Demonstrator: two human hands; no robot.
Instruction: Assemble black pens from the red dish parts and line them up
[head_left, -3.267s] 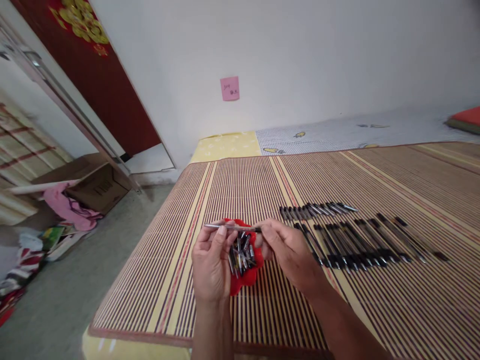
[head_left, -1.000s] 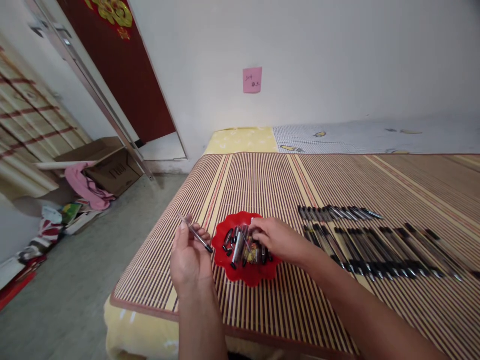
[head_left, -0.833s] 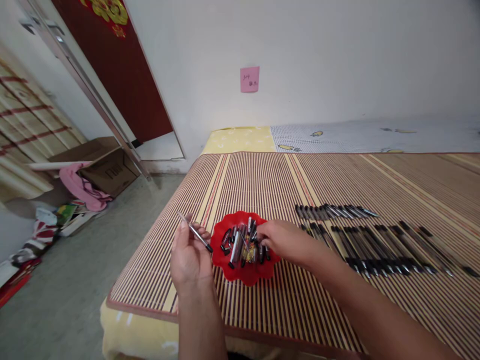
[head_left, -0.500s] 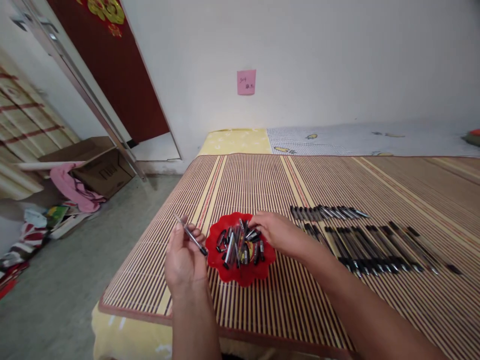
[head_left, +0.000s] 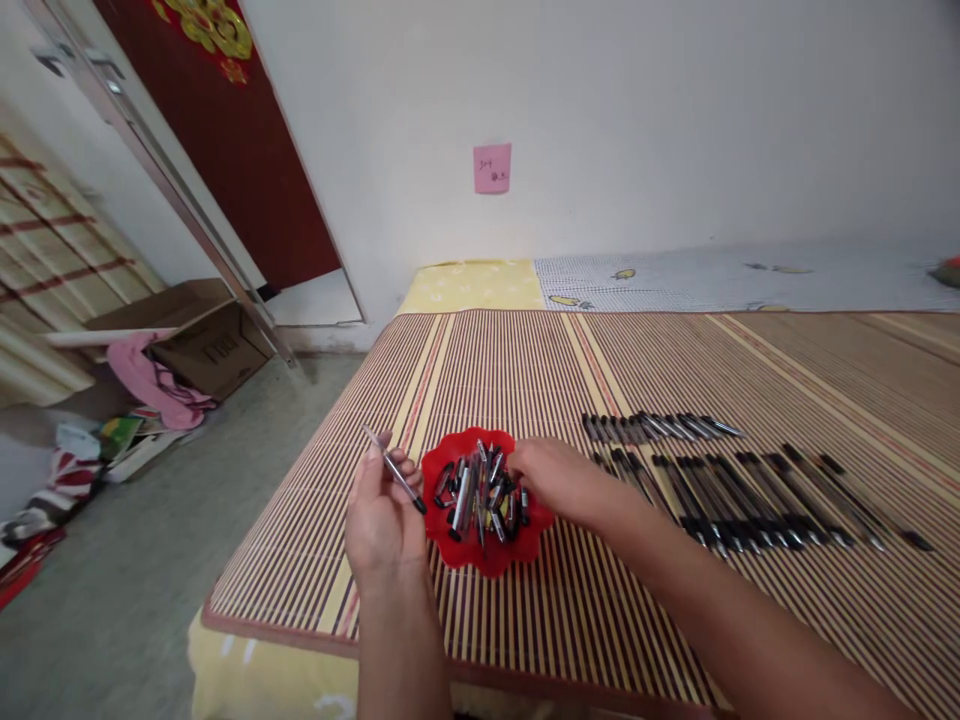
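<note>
A pen with a clear barrel and a black end lies slanted across my left hand, pinned by the thumb. This hand is just left of a red scalloped bowl. Inside the bowl is a jumble of pen caps and some clear tube-like pen parts. My right hand reaches over the bowl's right side, fingers bent down and drawn together among the caps. Its fingertips are mostly hidden, so what they grip cannot be made out.
On the striped mat, a row of short dark pen pieces lies behind a row of longer pens, right of the bowl. The mat covers a bed whose left edge drops to the floor. A cardboard box stands there.
The view has shifted slightly. My right hand has dipped a little lower in the bowl, and some caps there lie differently. My left hand still holds the pen.
</note>
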